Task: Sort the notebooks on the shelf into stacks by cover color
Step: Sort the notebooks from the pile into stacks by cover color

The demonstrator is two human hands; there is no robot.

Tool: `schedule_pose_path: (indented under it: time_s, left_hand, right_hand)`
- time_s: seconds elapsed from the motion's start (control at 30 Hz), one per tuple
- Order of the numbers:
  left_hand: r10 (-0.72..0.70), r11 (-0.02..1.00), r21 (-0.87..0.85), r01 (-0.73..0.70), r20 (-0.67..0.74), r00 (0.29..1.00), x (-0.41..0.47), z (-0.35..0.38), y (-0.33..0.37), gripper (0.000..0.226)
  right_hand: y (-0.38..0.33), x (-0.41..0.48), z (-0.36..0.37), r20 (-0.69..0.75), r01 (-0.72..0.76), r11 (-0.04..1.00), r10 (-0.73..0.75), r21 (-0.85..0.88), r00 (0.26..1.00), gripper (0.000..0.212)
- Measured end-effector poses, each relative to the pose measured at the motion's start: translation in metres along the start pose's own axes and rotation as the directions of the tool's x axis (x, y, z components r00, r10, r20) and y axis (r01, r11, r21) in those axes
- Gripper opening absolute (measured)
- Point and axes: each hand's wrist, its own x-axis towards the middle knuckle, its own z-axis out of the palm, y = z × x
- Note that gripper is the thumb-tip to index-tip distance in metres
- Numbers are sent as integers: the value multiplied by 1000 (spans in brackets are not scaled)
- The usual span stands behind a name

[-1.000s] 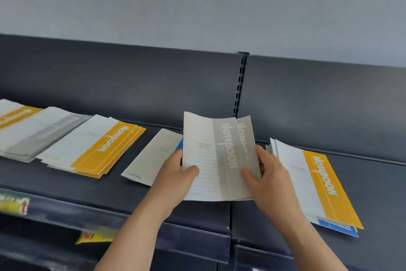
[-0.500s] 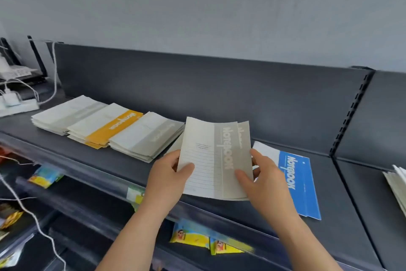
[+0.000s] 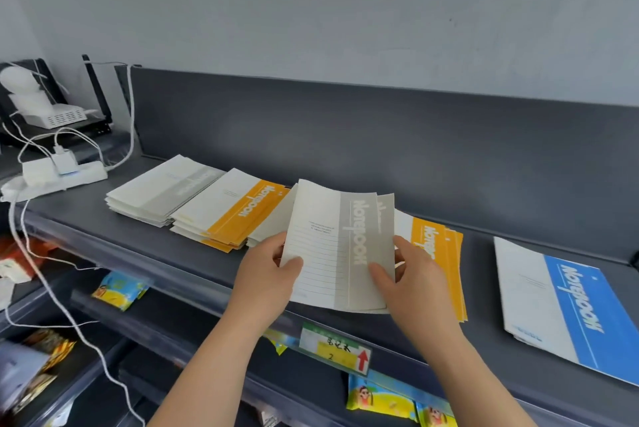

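I hold a small bundle of grey-banded notebooks point(image 3: 332, 246) tilted up above the dark shelf point(image 3: 145, 233). My left hand point(image 3: 266, 274) grips its lower left edge and my right hand point(image 3: 411, 281) grips its lower right edge. On the shelf at the left lies a grey stack point(image 3: 159, 191), then an orange stack point(image 3: 231, 215), and a grey stack point(image 3: 269, 226) mostly hidden behind the held bundle. A second orange stack point(image 3: 439, 253) lies behind my right hand. A blue notebook point(image 3: 567, 309) lies at the far right.
A white power strip with cables point(image 3: 58, 170) sits at the shelf's left end beside a white device point(image 3: 52, 115). A price label with a red arrow point(image 3: 335, 347) hangs on the shelf's front rail. Snack packets point(image 3: 380, 395) lie on lower shelves.
My view and hands have shifted left along the shelf with the grey notebooks still held. The left stacks now lie close, and the blue notebook has slid to the far right.
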Motion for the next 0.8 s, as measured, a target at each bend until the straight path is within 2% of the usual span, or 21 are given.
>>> schedule_pose_path:
  time_s: [0.23,0.5,0.7,0.8]
  left_hand:
    - [69,990,125,-63,-44,997,51,-18,-11,31]
    - [109,954,286,-94,-40,993,100,-26,-29,28]
    - [54,904,422,-68,46,998,121,-29,-51,27]
    - [-4,875,484,-14,37,999,125,-31,-54,38]
  right_hand:
    - [-12,43,30,-12,-21,994,20,-105,1000,43]
    - [-17,74,59,-25,-23,960,17,-278,1000,28]
    - [-24,77,70,17,-20,884,31,-467,999,23]
    - [-26,75,75,39,8,829,16,-559,999,26]
